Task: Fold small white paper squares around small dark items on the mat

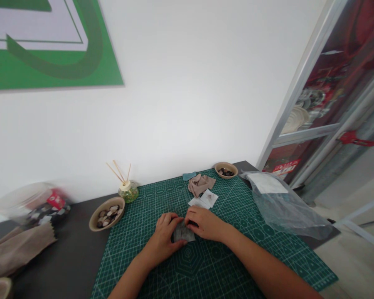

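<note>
Both hands, left (163,237) and right (205,223), pinch one grey sachet (183,234) on mat (205,257); two white sachets (203,199) lie beyond, untouched.

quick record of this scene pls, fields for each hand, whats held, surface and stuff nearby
left hand: on the left edge of the grey pouch
right hand: pinching the pouch's top right
surface: green cutting mat on a dark table
just beyond hands: white sachets, beige cloth
left of mat: bowl of stones, reed diffuser
right: clear plastic bag
</note>
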{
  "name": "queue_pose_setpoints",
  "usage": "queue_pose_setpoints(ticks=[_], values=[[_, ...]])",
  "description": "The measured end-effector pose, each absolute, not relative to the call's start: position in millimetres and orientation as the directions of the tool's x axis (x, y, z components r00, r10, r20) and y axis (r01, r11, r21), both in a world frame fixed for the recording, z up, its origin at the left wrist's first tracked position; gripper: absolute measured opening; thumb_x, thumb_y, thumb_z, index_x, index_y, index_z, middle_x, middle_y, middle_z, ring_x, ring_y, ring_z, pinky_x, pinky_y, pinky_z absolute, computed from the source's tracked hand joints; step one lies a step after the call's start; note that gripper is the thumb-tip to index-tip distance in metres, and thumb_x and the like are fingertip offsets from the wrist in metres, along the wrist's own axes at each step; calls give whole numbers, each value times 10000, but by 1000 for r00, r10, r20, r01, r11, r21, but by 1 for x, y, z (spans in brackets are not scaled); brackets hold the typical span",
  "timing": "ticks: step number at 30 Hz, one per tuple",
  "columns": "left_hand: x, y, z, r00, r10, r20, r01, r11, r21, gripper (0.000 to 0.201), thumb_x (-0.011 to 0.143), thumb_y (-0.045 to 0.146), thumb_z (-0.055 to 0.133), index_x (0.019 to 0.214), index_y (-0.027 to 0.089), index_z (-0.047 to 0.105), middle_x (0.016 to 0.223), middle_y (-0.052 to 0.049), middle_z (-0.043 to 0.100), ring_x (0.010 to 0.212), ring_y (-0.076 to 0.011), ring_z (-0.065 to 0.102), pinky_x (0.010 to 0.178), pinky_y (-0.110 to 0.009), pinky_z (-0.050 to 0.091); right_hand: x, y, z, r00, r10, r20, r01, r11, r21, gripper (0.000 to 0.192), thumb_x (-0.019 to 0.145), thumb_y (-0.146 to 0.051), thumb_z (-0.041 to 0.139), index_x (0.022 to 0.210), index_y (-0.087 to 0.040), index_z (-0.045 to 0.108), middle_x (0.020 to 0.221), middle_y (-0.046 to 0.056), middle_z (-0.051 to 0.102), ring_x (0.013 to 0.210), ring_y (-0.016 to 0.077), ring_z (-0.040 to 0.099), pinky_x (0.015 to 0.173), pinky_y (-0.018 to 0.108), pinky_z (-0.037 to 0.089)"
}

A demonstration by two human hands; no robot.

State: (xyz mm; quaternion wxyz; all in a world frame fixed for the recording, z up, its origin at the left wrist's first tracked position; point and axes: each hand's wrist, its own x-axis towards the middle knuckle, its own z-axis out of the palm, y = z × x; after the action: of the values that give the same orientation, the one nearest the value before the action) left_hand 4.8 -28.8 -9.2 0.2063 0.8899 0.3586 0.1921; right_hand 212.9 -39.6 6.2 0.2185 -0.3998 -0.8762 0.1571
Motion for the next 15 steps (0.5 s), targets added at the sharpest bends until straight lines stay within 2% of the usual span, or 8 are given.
queue_pose_setpoints(ticks=[15], values=[[4, -28, -12, 665, 716, 212, 555, -664, 501, 482, 719, 261, 717, 1171, 249, 552, 1144, -70, 512, 1097, -287, 454, 958, -464, 387, 213, -40, 5, -610, 754, 244, 603, 641, -474, 120, 799, -97, 577, 894, -156, 619, 901, 45, 585, 873, 170, 543, 785, 273, 431]])
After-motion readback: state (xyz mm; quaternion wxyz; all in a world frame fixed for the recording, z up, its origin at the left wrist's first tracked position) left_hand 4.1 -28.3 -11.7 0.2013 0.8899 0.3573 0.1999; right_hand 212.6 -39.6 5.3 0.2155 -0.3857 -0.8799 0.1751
